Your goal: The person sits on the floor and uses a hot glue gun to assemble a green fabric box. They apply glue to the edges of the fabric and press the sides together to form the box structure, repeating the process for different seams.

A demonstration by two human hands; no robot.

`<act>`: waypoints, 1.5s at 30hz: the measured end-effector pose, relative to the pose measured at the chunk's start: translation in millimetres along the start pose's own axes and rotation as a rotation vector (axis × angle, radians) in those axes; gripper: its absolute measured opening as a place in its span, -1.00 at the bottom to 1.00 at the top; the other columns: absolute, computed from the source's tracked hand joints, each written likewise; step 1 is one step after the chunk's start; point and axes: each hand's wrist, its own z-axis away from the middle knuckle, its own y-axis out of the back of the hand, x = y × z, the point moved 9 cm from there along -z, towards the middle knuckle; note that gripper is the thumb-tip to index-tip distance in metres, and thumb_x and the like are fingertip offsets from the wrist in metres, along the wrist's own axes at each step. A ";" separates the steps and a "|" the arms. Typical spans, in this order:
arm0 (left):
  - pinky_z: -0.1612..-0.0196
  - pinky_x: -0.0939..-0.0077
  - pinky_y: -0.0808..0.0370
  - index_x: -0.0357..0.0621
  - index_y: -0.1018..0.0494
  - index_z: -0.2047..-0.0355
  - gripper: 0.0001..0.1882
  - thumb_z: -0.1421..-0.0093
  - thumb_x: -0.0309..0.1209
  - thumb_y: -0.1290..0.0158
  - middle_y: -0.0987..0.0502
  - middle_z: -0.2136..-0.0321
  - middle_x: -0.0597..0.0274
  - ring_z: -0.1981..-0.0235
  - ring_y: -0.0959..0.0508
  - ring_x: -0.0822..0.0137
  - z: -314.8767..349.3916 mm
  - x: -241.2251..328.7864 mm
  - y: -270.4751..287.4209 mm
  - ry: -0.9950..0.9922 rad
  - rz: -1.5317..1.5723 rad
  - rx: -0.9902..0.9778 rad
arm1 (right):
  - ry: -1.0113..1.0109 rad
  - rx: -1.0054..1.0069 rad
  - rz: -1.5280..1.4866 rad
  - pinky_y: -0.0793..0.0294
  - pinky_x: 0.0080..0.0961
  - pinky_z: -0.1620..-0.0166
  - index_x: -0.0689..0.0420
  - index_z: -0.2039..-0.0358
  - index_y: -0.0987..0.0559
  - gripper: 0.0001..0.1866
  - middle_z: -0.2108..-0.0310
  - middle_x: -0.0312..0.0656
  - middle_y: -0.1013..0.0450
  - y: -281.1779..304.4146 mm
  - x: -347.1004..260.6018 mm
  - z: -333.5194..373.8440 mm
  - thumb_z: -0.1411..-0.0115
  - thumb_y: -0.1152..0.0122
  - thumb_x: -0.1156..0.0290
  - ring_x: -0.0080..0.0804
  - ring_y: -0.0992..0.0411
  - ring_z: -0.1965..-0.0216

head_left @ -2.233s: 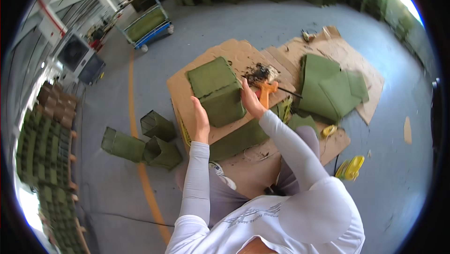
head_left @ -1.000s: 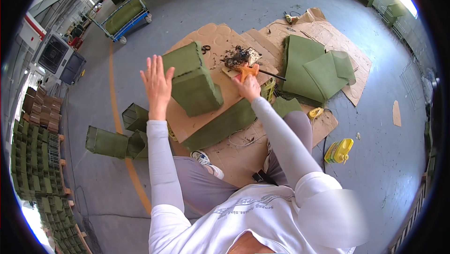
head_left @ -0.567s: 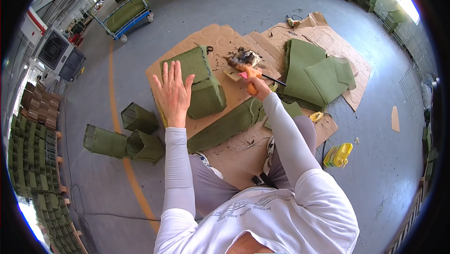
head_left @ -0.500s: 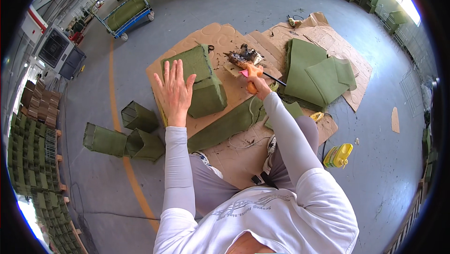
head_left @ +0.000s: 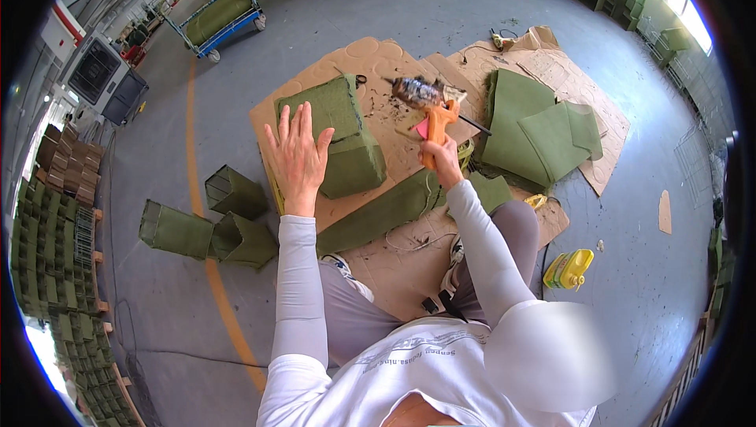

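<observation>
My right hand (head_left: 443,159) is wrapped round the orange handle of a hot glue gun (head_left: 440,123). A pink trigger shows on it, a dark stick juts from its rear, and its grimy front end points left, blurred by motion. The gun is held above the cardboard (head_left: 370,61). My left hand (head_left: 299,163) is open, fingers spread, over the left side of a green fabric-like box (head_left: 350,151); whether the palm presses on it I cannot tell. A long green strip (head_left: 378,210) lies nearer to me. Folded green sheets (head_left: 539,131) lie right of the gun.
Several green square tubes (head_left: 177,228) stand and lie at the left. A yellow jug (head_left: 568,269) stands on the floor to the right. A blue cart (head_left: 224,25) carries a green roll at the far left. Thin cords run over the cardboard near my feet.
My right hand has lifted the glue gun up from the cardboard and turned it, so its handle stands more upright. My left hand stays by the box, nearly still.
</observation>
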 end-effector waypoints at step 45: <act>-0.25 -0.02 -0.04 -0.11 -0.24 -0.18 -0.25 -0.28 0.20 0.52 -0.40 -0.07 0.16 -0.21 -0.21 0.11 2.5 -2.4 0.5 0.024 0.056 0.004 | 0.151 -0.092 0.225 -0.33 -0.59 0.57 0.25 0.39 -0.47 -0.74 0.61 -0.29 -0.40 -28.8 -12.1 -15.1 0.18 -0.22 0.51 -0.57 -0.35 0.65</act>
